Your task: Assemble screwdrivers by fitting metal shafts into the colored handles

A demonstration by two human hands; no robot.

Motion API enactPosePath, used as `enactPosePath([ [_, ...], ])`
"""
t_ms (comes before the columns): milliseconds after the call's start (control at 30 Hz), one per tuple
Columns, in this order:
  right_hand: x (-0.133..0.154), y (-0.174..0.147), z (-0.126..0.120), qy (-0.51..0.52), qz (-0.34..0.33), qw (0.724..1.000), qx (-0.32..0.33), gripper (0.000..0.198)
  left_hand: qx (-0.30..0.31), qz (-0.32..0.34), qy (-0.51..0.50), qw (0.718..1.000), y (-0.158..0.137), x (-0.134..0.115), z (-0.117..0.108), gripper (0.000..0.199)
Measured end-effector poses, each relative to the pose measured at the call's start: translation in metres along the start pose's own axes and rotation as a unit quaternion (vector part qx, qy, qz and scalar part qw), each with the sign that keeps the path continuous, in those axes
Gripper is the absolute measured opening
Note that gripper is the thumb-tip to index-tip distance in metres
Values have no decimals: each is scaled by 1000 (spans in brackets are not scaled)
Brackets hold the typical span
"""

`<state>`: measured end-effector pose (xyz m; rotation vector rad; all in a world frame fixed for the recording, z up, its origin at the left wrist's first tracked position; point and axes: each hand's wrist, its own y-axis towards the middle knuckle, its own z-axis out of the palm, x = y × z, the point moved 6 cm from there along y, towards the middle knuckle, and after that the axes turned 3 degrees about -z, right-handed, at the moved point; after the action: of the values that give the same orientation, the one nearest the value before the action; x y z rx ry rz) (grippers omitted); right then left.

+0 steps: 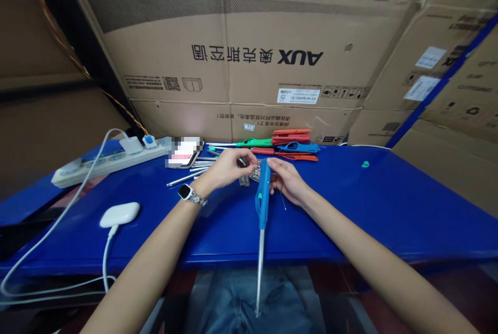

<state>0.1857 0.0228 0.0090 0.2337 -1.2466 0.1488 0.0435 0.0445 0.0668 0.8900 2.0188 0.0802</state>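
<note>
My right hand (287, 181) is closed on the blue body of a long-nosed lighter (264, 189), whose metal tube points down toward my lap. A thin wire-like piece hangs just below the right fingers. Left of the lighter, my left hand (232, 168) has its thumb and fingers pinched together; anything between them is too small to make out. Beneath and behind the left hand lie loose metal tubes (185, 177) and small clear parts (244, 180). More lighters, among them a green one (254, 142) and another blue one (299, 147), are piled at the back of the table.
A phone (185, 151) lies at the back left beside a white power strip (112, 160) with chargers. A white case (120, 214) on a cable rests at the left. A small green piece (365, 164) lies at right. Cardboard (249, 28) walls the blue table (369, 209).
</note>
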Motion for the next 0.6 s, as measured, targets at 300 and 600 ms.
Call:
enactPosePath([
  [300, -9, -4, 6, -39, 39, 998, 16, 46, -7, 29, 20, 999, -4, 0, 6, 10],
  [600, -9, -4, 9, -38, 28, 999, 21, 51, -36, 19, 44, 998, -4, -3, 10, 8],
])
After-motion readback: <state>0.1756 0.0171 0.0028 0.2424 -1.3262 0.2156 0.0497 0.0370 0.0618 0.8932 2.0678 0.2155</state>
